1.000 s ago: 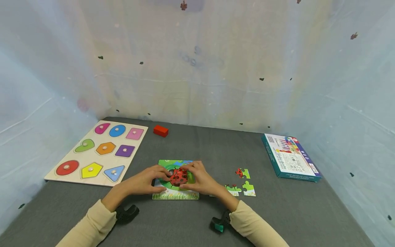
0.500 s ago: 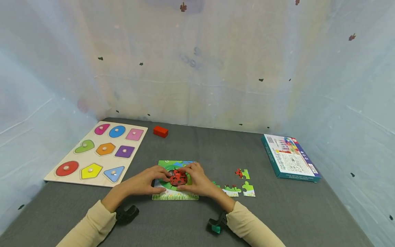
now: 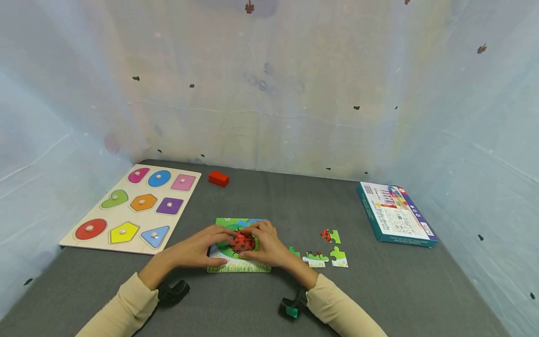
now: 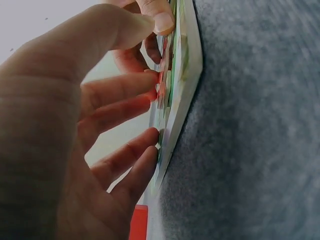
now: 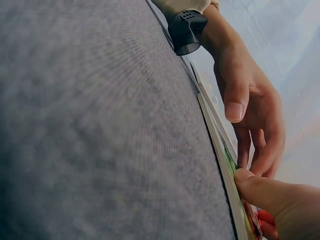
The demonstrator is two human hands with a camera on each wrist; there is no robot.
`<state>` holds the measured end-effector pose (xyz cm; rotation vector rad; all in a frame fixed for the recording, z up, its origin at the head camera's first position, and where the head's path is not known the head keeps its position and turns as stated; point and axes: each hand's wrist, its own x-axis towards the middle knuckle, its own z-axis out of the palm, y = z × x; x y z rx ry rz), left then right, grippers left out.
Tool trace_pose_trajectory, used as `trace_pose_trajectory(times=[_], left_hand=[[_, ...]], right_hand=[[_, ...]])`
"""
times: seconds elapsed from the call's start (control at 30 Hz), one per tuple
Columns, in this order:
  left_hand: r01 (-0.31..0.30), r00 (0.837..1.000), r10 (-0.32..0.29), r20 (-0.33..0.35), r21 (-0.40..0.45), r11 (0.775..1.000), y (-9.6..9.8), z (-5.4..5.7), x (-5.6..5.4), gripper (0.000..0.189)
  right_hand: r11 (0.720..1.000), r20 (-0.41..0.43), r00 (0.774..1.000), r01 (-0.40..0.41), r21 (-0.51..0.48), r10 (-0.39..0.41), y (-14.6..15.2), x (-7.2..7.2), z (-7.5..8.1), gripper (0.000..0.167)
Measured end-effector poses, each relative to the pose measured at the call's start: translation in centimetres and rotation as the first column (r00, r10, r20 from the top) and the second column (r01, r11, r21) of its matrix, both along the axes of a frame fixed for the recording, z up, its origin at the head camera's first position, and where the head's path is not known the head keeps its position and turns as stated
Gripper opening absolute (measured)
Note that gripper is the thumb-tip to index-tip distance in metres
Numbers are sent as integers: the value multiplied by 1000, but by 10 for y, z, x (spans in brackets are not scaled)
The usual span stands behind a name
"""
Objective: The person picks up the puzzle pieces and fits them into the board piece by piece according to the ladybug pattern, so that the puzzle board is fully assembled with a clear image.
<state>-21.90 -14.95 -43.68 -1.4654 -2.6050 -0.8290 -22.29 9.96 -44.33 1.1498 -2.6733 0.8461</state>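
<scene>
A ladybug puzzle board (image 3: 240,267), green above with a grassy white strip below, lies flat before me. At its middle sits the red, black-spotted ladybug (image 3: 243,242), partly covered by fingers. My right hand (image 3: 268,244) reaches over the board's right side, its thumb and fingers closed about the ladybug's right edge. From the other side my left hand (image 3: 198,245) touches the ladybug's left part with loosely bent fingertips, thumb apart at the lower left. In the left wrist view the fingertips (image 4: 151,135) meet thin layered pieces on the board's thick edge (image 4: 187,75).
Loose jigsaw pieces (image 3: 338,257) lie to the right, one with a red ladybug part (image 3: 326,235). A wooden shape-knob board (image 3: 139,220) is at the left, with a red block (image 3: 219,178) behind. A flat teal-edged box (image 3: 397,215) lies at the far right.
My right hand has shifted slightly left, its thumb and fingers drawing in around the ladybug; more of the loose pieces beside it shows. The left hand has barely moved.
</scene>
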Motion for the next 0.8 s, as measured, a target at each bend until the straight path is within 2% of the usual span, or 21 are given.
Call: trace_pose_trajectory(times=[0.2,0.8], left_hand=[[25,1000,-25,5,-14,1000,1,-1,1,47],[1,999,2,52,-59,998,1,0,1,40]], right_hand=[[1000,7,1000,18,18,-18,-1,0,0,59],[999,19,1000,17,38,-18,-2,-3,2,59]])
